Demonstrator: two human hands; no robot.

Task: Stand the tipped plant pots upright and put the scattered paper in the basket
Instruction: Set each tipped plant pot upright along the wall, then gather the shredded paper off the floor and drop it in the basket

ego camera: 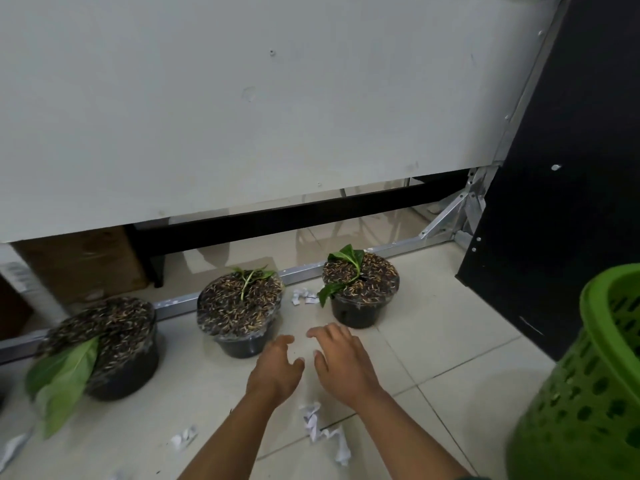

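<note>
Three black plant pots stand upright on the tiled floor along a metal rail: the left pot (117, 344) with a big drooping leaf, the middle pot (239, 315), and the right pot (360, 292). My left hand (277, 368) and my right hand (341, 362) hover side by side over the floor in front of the middle and right pots, fingers spread, holding nothing. Crumpled white paper lies between the middle and right pots (304, 296), under my forearms (323, 431), and at the lower left (183, 437). The green perforated basket (588, 393) stands at the right.
A grey panel wall (242, 98) rises behind the pots, with a gap beneath it. A black board (571, 168) leans at the right behind the basket. A cardboard box (86, 265) sits at the back left. More paper lies at the far lower left (12, 448).
</note>
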